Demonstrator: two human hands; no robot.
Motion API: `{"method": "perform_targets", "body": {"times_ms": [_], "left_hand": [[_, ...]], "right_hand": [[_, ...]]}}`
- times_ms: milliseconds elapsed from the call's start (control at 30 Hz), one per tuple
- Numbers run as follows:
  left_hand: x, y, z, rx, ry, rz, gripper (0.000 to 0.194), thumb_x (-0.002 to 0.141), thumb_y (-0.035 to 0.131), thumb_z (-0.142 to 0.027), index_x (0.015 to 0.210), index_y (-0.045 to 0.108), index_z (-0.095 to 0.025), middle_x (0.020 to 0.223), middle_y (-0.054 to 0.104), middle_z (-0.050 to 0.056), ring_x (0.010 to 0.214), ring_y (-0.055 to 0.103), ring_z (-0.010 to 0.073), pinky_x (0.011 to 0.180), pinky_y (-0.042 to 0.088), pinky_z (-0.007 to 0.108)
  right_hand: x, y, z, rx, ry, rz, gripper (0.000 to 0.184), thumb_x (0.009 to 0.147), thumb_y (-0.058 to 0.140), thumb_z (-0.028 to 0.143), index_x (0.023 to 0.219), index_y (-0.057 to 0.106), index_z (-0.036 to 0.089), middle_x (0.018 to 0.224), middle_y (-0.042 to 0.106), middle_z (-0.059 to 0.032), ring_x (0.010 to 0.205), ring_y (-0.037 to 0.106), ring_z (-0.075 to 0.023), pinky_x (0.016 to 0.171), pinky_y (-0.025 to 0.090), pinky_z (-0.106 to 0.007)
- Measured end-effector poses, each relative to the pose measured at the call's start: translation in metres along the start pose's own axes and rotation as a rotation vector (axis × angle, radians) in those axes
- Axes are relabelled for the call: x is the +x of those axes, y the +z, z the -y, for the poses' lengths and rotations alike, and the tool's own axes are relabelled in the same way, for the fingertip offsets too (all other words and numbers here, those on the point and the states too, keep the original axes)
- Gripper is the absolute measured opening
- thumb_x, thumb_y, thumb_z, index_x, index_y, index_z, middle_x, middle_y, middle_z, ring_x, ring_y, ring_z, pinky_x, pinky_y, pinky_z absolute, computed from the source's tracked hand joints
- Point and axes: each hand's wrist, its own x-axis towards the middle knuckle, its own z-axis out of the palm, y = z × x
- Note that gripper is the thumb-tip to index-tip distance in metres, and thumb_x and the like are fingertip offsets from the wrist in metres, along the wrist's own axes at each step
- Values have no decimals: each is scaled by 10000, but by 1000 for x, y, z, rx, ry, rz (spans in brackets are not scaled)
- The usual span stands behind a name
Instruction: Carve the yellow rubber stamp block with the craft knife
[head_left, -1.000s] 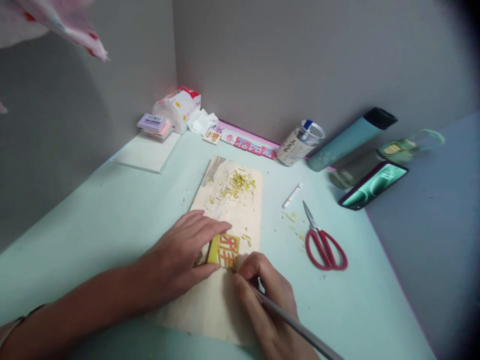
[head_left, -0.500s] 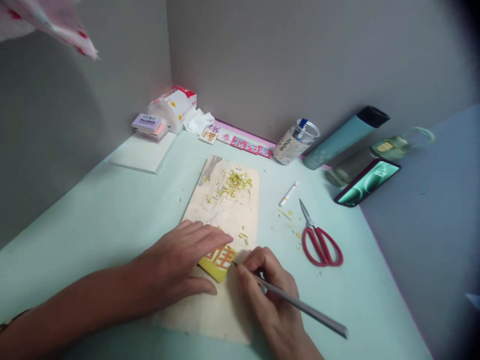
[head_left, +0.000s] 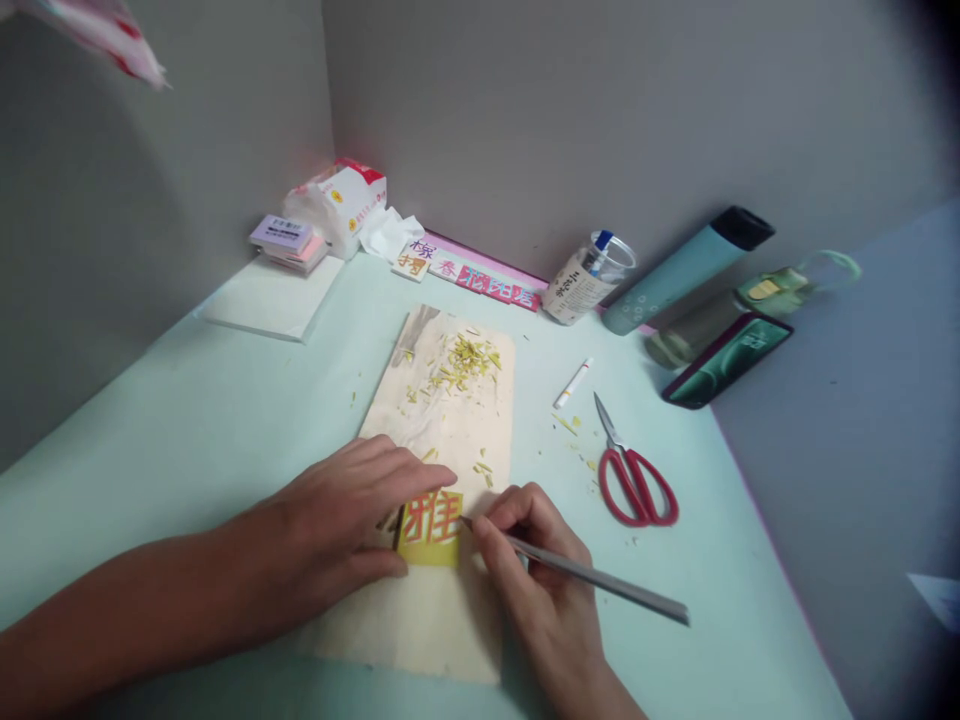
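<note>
A small yellow block [head_left: 430, 527] with a red carved character lies on a pale wooden board [head_left: 442, 430]. My left hand [head_left: 341, 520] lies over the block's left side, fingers curled round its top and bottom edges, pinning it to the board. My right hand [head_left: 525, 560] is closed in a pen grip on a thin grey metal carving tool [head_left: 592, 580]; the tip touches the block's right edge. Yellow shavings [head_left: 461, 362] are scattered over the board's far end.
Red scissors [head_left: 634, 475] and a small white stick [head_left: 573, 383] lie right of the board. Along the wall stand a tissue pack [head_left: 337, 200], small stacked blocks [head_left: 285, 240], carved blocks [head_left: 480, 280], a jar [head_left: 585, 280], a teal bottle [head_left: 686, 268] and a phone [head_left: 726, 358].
My left hand has turned the yellow block on the board, so its character now stands upright. The tool's handle has swung lower and to the right, its tip staying at the block.
</note>
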Motion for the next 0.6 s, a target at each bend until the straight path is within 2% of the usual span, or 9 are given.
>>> {"method": "perform_targets", "body": {"times_ms": [133,233,333,467,600], "left_hand": [[10,5,-7,1,24,-59,647,854,772,-261,1393,419,-321,1276,573,13,1201,498,245,1048,407,376],[14,11,-15,-8,-31,-55,709,794,815,-190,1370,425,-322,1206,573,13,1125,530,248,976,443,376],[16,14,-21,-47,-104,-16,713,773,799,-116,1357,436,-302,1207,551,21,1127,540,244,955,464,361],[13,12,-18,-108,-49,2,676,835,721,-94,1387,401,-317,1358,523,12,1256,495,217,1060,415,323],[10,16,-9,-130,-63,-50,582,905,640,-152,1406,407,-336,1343,575,-6,1236,520,211,1076,400,332]], "right_hand": [[-1,0,-1,18,-6,-8,240,924,608,295,718,517,212,649,516,44,577,444,-111,525,363,-217],[0,1,-1,21,-19,-16,235,925,607,290,720,523,211,653,520,44,578,449,-110,528,367,-216],[0,1,-1,26,-17,-15,231,919,610,284,716,528,210,649,527,43,574,453,-112,525,371,-219],[0,2,0,27,-7,-18,233,907,615,287,706,523,211,639,532,40,568,456,-118,521,371,-227],[0,2,0,27,-3,-10,233,921,605,300,722,522,212,653,528,40,580,447,-117,530,364,-229]]}}
